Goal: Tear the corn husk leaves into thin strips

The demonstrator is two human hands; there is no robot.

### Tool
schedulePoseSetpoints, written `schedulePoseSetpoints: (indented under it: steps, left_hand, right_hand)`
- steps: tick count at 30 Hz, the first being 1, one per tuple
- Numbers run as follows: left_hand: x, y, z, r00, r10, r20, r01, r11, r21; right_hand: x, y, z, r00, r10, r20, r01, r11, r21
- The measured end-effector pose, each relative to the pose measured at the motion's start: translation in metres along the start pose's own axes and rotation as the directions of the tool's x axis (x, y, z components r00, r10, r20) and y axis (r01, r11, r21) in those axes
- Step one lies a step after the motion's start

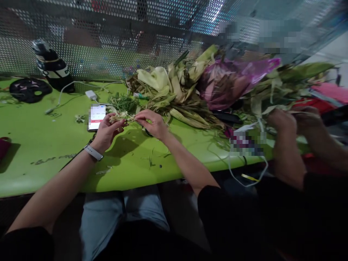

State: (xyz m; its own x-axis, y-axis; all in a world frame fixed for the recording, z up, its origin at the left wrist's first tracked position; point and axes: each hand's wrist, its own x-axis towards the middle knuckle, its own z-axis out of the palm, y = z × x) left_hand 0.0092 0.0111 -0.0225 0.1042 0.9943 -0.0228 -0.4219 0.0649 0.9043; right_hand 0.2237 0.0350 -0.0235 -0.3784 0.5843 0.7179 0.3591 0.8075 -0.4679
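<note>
My left hand (106, 133), with a watch on its wrist, is closed around one end of a pale, frayed strand of plant fibre (128, 118). The strand runs sideways above the green table (130, 174). At its other end, the fingertips of my right hand (152, 124) are pinched together on it. A lit phone (97, 116) lies just behind my left hand, partly covered by it. Beyond both hands sits a small heap of green shreds (123, 103). Dried corn husks (163, 87) are piled behind my right hand.
A purple plastic bag (225, 81) rests among the husks. At the right, another person's hands (282, 125) hold a husk strip. A dark bottle (56, 69), a black mask (29, 90) and a white charger (91, 95) are at the back left. A perforated metal panel (103, 43) stands behind.
</note>
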Motion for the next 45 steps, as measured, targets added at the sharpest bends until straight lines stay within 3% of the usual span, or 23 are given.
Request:
schedulePoseSetpoints:
  steps: [3, 5, 9, 11, 13, 16, 19, 22, 25, 29, 33, 40, 43, 45]
  left_hand:
    - [0.002, 0.0, -0.001, 0.999, -0.02, 0.03, 0.02, 1.0, -0.022]
    - [0.004, 0.001, -0.002, 1.0, 0.017, -0.012, -0.017, 1.0, -0.011]
    - [0.008, 0.002, -0.005, 0.951, 0.241, -0.196, -0.211, 0.964, 0.164]
    - [0.006, 0.002, -0.003, 0.921, 0.318, -0.227, -0.263, 0.934, 0.24]
    - [0.002, 0.002, 0.0, 0.937, 0.293, -0.189, -0.246, 0.94, 0.235]
    - [-0.005, 0.001, 0.006, 0.985, 0.154, -0.074, -0.139, 0.974, 0.179]
    - [-0.01, 0.0, 0.009, 0.996, 0.086, 0.025, -0.088, 0.987, 0.135]
    - [-0.011, -0.002, 0.01, 0.993, 0.098, 0.058, -0.104, 0.989, 0.101]
    - [-0.01, -0.004, 0.009, 0.982, 0.181, 0.055, -0.186, 0.978, 0.091]
    - [-0.008, -0.007, 0.009, 0.967, 0.25, 0.041, -0.254, 0.96, 0.121]
    - [-0.006, -0.008, 0.01, 0.95, 0.313, -0.014, -0.308, 0.939, 0.152]
    - [-0.007, -0.003, 0.01, 0.944, 0.326, -0.04, -0.313, 0.929, 0.196]
    - [-0.007, -0.003, 0.01, 0.939, 0.344, -0.002, -0.335, 0.915, 0.224]
    - [-0.008, -0.003, 0.01, 0.939, 0.344, 0.031, -0.34, 0.905, 0.255]
  right_hand:
    - [-0.004, 0.003, -0.003, 0.996, -0.087, -0.012, 0.083, 0.98, -0.182]
    - [-0.007, 0.004, -0.006, 0.994, -0.105, 0.014, 0.104, 0.951, -0.292]
    - [-0.01, 0.001, -0.012, 0.993, -0.094, 0.066, 0.112, 0.929, -0.354]
    - [-0.011, -0.002, -0.012, 0.992, -0.099, 0.078, 0.12, 0.932, -0.342]
    - [-0.012, -0.004, -0.01, 0.991, -0.114, 0.069, 0.131, 0.934, -0.333]
    - [-0.013, -0.005, -0.004, 0.991, -0.131, 0.04, 0.137, 0.947, -0.291]
    - [-0.014, -0.005, 0.001, 0.988, -0.153, 0.019, 0.154, 0.961, -0.229]
    - [-0.014, -0.007, 0.005, 0.974, -0.227, -0.012, 0.221, 0.957, -0.189]
    - [-0.013, -0.009, 0.008, 0.968, -0.249, -0.01, 0.245, 0.957, -0.154]
    - [-0.014, -0.013, 0.015, 0.99, -0.14, 0.013, 0.141, 0.987, -0.083]
    - [-0.015, -0.015, 0.024, 0.999, -0.034, -0.034, 0.033, 0.999, -0.035]
    - [-0.007, -0.026, 0.026, 0.989, 0.105, -0.106, -0.095, 0.991, 0.094]
    - [-0.005, -0.028, 0.028, 0.952, 0.295, -0.075, -0.265, 0.925, 0.273]
    - [-0.004, -0.027, 0.031, 0.892, 0.452, 0.0, -0.409, 0.807, 0.426]
